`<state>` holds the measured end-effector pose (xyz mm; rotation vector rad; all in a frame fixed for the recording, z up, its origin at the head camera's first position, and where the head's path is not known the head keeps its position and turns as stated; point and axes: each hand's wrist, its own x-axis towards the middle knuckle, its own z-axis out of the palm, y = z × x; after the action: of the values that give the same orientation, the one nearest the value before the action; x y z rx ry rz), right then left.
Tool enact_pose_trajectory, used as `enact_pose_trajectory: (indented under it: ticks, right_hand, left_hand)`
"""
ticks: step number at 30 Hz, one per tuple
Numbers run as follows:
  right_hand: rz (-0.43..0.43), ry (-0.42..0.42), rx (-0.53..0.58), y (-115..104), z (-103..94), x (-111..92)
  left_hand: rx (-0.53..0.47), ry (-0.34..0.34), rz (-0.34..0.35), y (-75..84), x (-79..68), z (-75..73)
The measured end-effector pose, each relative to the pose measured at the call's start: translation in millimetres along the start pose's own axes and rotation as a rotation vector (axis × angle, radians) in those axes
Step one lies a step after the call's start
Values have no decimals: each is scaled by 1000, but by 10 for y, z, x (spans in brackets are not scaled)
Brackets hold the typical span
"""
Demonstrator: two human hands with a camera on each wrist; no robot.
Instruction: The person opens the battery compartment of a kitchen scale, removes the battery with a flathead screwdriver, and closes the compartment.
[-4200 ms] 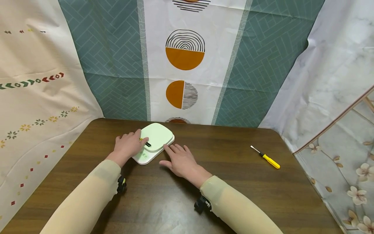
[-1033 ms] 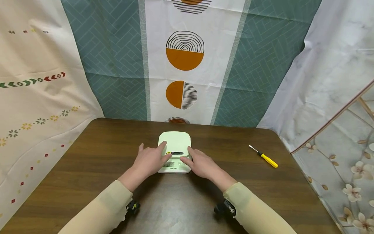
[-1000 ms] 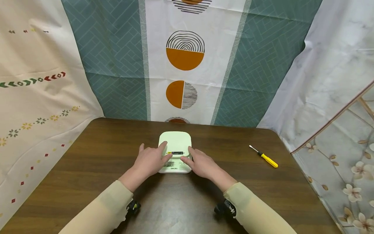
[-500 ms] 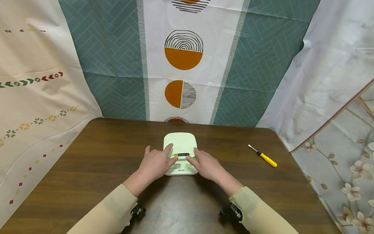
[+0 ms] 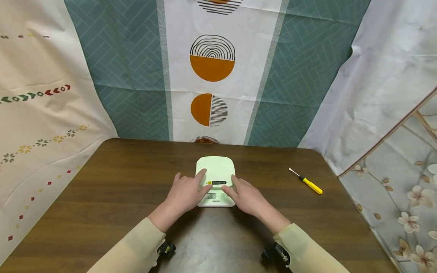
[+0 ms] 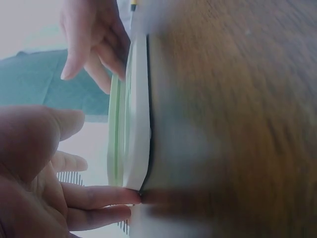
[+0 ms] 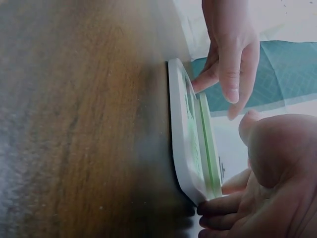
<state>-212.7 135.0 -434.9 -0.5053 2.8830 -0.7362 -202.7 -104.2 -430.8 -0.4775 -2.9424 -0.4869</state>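
Note:
A pale green and white kitchen scale lies flat on the table, its small display lit and facing the person. My left hand is at its left side, fingers extended, with fingertips touching the white base edge in the left wrist view. On the opposite side, my right hand likewise has its fingers stretched along the edge; the right wrist view shows fingertips against the base. Both thumbs are over the front part of the scale. Neither hand curls round it.
A screwdriver with a yellow handle lies on the right part of the brown wooden table. Patterned cloth hangs behind the table, with more fabric along the left and right sides.
Since the earliest frame the scale has turned from slanted to squarely facing the person and moved right and nearer. Both hands have moved with it; lately it slides further right. The screwdriver stays put.

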Motion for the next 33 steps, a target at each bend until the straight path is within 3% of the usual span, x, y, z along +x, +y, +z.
enact_pose_trajectory:
  ticks: [10,15,20,33]
  right_hand:
    - [8,-25,13,28,-18,-83]
    - [-1,-39,51,114,-51,-44]
    - [3,-29,62,158,-50,30]
    - [118,23,-16,231,-71,267]
  left_hand:
    - [-18,0,12,-16,28,-16]
    - [-43,-53,-50,-75,85,-28]
    - [-52,-59,-97,-146,149,8]
    - [-23,-58,-171,-269,297,52]
